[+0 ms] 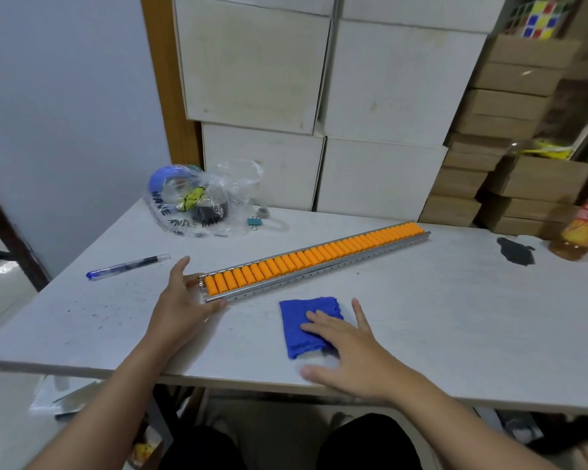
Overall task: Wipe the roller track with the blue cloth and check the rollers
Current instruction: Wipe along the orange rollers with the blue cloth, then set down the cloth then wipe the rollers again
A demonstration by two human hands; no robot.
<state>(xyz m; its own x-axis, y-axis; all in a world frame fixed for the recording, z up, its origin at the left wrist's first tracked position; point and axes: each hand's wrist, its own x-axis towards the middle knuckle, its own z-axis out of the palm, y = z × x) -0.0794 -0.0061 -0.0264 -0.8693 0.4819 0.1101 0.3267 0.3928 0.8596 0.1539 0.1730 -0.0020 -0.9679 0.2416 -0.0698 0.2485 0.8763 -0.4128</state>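
Note:
A long metal roller track (323, 266) with a row of orange rollers (306, 256) lies slanted across the grey table, its near end at the left. My left hand (180, 300) cups that near end, thumb on the front rail and fingers behind it. A folded blue cloth (302, 320) lies flat on the table in front of the track. My right hand (347, 354) rests flat on the cloth's right part, fingers spread, thumb on the table by the front edge.
A blue pen (126, 266) lies left of the track. A clear plastic bag (201, 201) of small items and a teal binder clip (254, 222) sit at the back. A black patch (515, 251) and an orange bottle (577, 239) are at the right. White boxes (381, 106) stand behind.

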